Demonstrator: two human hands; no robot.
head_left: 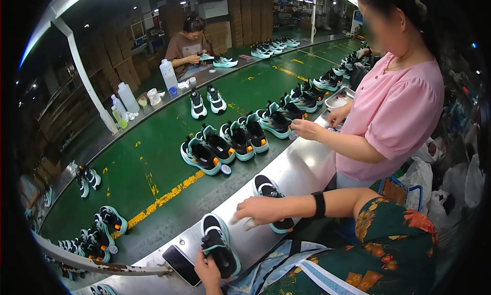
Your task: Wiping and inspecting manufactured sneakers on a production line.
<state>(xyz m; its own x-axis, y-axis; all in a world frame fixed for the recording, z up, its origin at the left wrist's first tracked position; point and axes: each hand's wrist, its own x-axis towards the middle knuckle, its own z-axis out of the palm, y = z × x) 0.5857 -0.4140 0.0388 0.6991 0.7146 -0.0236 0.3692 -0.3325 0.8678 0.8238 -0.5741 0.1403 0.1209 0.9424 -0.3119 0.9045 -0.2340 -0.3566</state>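
A black, white and pale-blue sneaker (223, 254) lies on the metal work surface in front of me. My left hand (207, 270) grips its side near the lower edge of the view. Just above and to the right of this sneaker is my right hand (258, 211). Its fingers are bent but apart, with whitish coverings on the tips, and nothing shows between them. A second matching sneaker (265, 186) rests beyond, partly hidden under my right hand and wrist, which wears a black band.
A dark-screened phone (181, 264) lies left of the held sneaker, near a metal bar (102, 266). Sneakers (200, 154) line the green conveyor (153, 141), with a small round tin (226, 169) beside them. A co-worker in pink (394, 106) stands right; another person (189, 47) sits across.
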